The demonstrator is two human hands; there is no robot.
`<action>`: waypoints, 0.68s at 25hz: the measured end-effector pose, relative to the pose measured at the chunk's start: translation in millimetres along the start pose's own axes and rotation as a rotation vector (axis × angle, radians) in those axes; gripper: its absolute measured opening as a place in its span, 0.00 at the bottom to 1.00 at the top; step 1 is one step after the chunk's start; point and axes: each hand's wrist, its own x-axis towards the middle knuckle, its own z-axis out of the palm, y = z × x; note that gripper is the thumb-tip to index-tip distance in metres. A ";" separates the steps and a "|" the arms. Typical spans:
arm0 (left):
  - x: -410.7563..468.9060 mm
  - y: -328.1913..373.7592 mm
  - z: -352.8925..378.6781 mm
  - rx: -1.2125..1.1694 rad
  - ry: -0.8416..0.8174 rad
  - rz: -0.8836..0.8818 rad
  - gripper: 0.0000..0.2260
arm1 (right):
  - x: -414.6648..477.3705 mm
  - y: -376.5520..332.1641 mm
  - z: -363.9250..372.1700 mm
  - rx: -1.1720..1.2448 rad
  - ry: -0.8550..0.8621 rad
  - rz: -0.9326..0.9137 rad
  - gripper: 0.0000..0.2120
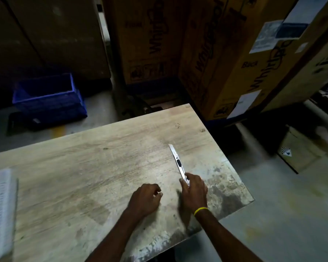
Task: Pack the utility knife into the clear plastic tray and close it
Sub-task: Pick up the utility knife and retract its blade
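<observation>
A slim silver utility knife (177, 161) with a black slider points away from me over the right part of the wooden table (102, 157). My right hand (194, 190), with a yellow band at the wrist, grips the knife's near end. My left hand (145, 198) rests on the table just left of it, fingers curled loosely and holding nothing. A pale, ribbed, translucent thing (0, 210) lies at the table's left edge; I cannot tell whether it is the clear plastic tray.
Tall cardboard appliance boxes (225, 53) stand close behind the table's far right corner. A blue plastic crate (49, 99) sits on the floor at the far left. A smaller carton (307, 150) lies on the floor to the right of the table.
</observation>
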 end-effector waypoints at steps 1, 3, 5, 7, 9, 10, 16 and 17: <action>5.5 2.6 2.2 -0.046 0.019 0.010 0.14 | 13.7 0.0 -0.2 0.035 0.032 0.032 0.14; 13.0 14.8 -0.6 -0.105 0.039 0.005 0.13 | 39.8 -4.1 -4.4 0.013 -0.014 0.115 0.14; 18.6 27.8 -3.3 -0.133 0.052 -0.012 0.13 | 66.6 -10.4 -9.8 -0.002 -0.096 0.158 0.15; 25.4 32.8 -0.8 -0.174 0.066 -0.015 0.14 | 83.2 -15.8 -8.6 -0.004 -0.132 0.182 0.15; 31.3 36.8 0.4 -0.209 0.078 -0.025 0.14 | 96.0 -19.4 -5.5 -0.009 -0.128 0.204 0.15; 33.5 38.2 0.8 -0.221 0.084 -0.035 0.14 | 101.3 -19.8 -2.8 -0.014 -0.124 0.210 0.14; 41.1 35.7 12.7 -0.266 0.079 -0.103 0.11 | 116.7 -21.2 8.2 -0.023 -0.133 0.246 0.16; 42.2 34.9 13.6 -0.277 0.082 -0.110 0.11 | 118.3 -22.6 8.5 -0.019 -0.139 0.254 0.15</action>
